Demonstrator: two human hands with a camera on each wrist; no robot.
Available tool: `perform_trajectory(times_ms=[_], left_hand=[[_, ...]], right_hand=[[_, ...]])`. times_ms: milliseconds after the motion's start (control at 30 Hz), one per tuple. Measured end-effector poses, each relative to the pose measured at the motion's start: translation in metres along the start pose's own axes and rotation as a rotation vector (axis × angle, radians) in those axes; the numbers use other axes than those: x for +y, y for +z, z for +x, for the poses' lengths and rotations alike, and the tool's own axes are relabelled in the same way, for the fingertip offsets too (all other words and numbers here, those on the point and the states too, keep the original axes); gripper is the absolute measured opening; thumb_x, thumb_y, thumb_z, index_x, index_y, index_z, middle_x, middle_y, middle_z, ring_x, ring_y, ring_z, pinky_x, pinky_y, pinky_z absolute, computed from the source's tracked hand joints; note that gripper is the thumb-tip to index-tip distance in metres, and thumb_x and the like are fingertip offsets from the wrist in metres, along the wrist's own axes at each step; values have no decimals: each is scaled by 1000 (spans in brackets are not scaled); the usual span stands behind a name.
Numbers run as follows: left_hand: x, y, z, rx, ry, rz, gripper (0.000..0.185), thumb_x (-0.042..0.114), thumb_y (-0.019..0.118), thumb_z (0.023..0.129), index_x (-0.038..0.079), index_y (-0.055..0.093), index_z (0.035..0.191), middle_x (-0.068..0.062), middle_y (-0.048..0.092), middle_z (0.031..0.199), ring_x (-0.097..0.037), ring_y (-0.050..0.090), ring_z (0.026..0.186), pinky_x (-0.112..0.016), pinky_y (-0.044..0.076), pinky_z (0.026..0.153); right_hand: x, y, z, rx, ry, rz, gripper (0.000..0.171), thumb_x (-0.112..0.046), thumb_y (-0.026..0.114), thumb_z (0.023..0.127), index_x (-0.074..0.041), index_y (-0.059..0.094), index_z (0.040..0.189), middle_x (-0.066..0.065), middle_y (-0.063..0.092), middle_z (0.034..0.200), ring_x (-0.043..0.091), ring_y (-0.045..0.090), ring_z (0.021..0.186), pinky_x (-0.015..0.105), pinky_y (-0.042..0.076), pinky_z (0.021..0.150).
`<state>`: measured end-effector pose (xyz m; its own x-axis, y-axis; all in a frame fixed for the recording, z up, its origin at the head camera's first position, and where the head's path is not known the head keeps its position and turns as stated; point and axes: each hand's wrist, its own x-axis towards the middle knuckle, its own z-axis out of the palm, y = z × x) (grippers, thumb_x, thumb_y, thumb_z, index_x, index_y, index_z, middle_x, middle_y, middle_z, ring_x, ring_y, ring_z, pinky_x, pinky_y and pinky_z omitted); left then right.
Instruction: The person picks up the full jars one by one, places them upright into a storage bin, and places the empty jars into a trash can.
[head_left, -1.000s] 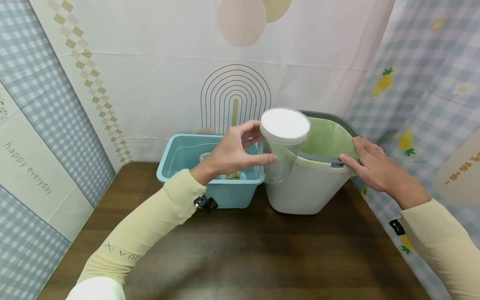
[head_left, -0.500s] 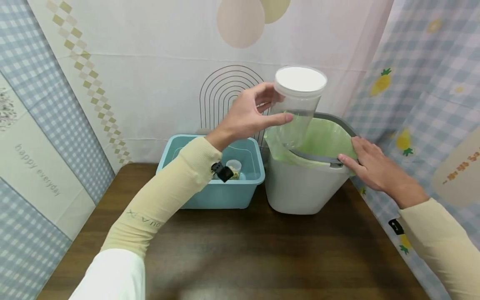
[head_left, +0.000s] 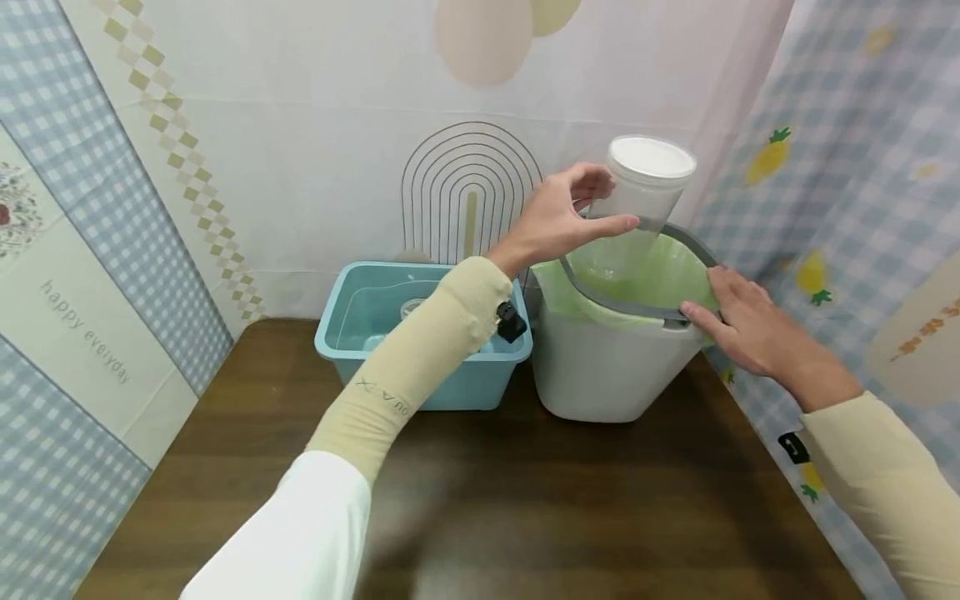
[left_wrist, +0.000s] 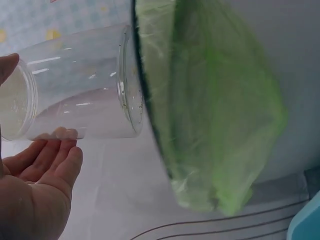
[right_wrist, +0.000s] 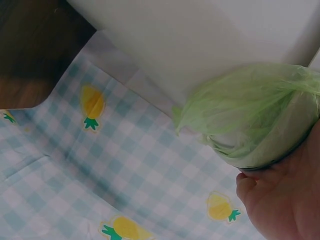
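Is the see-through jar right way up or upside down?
Upside down. The clear plastic jar is tipped, white base up, open mouth pointing into the green-lined grey bin, held by the left hand.

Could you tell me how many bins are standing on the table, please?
2: a blue bin at the back centre, and a white bin with a green liner immediately to its right.

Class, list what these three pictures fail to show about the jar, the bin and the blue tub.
- Inside of the bin: head view, its green liner and the upturned jar screen the bottom.
- Blue tub contents: head view, the left sleeve covers them.
- Right hand fingers: right wrist view, cut off by the edge.
- Jar's mouth: left wrist view, behind the bin rim.
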<state>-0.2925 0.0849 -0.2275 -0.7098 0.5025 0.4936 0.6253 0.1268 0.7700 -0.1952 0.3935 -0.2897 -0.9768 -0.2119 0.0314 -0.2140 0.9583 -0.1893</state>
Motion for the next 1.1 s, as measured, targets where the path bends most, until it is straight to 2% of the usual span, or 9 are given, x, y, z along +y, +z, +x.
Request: perform_trajectory(times_ms=[100,233,433,567,667,800,967,1100], left_hand=[[-9,12,6,1,-14,6,70,33,89,86,3,58,142,-7,66,141,-11,63,130,-12,48,109],[-21,19,6,-8,-51,61,71,36,88,87,4,58,144,-9,66,143,-14,64,132,-13,49,108],[-27,25,4,-82,-108,230,81,49,84,89,9,53,151,-7,62,151,-14,59,139,-19,48,113],[-31,27,-1,-92,-118,240,80,50,80,92,10,49,155,-6,58,156,-16,55,146,-23,45,118],[-34,26,-6,-66,-106,203,77,47,78,94,10,49,155,-7,58,156,-16,55,146,-24,45,120],[-37,23,-13,-56,-91,210,73,46,77,95,11,51,154,-6,58,156,-16,55,145,-24,44,120],[-35,16,-22,-81,-102,277,75,49,75,96,12,49,155,-4,57,157,-15,53,147,-25,42,121],[-32,7,-31,-97,-85,334,75,49,74,96,11,49,156,-6,56,158,-17,52,147,-29,42,123]], right_hand=[[3,-2,0,1,0,-6,90,-58,29,112,4,-7,167,36,-2,173,58,-1,160,75,3,127],[1,0,2,-12,-5,1,91,-59,28,112,4,-8,167,35,-4,173,57,-2,160,73,1,128],[0,2,4,-6,-11,6,91,-59,29,112,4,-8,167,35,-5,173,56,-3,160,71,-1,129],[-1,1,3,-5,-11,7,92,-59,29,112,4,-8,167,35,-5,173,56,-3,161,70,-1,130],[-2,1,2,-2,-9,13,92,-60,30,112,4,-8,167,34,-5,174,55,-3,161,69,-2,130],[0,2,1,4,-9,19,91,-58,30,112,5,-7,167,35,-4,173,56,-3,161,70,-1,130],[2,2,2,11,-22,20,89,-56,30,113,5,-6,167,35,-2,173,57,-1,160,71,1,129],[0,1,4,3,-25,12,91,-59,31,112,3,-6,167,34,-4,174,55,-1,161,69,1,130]])
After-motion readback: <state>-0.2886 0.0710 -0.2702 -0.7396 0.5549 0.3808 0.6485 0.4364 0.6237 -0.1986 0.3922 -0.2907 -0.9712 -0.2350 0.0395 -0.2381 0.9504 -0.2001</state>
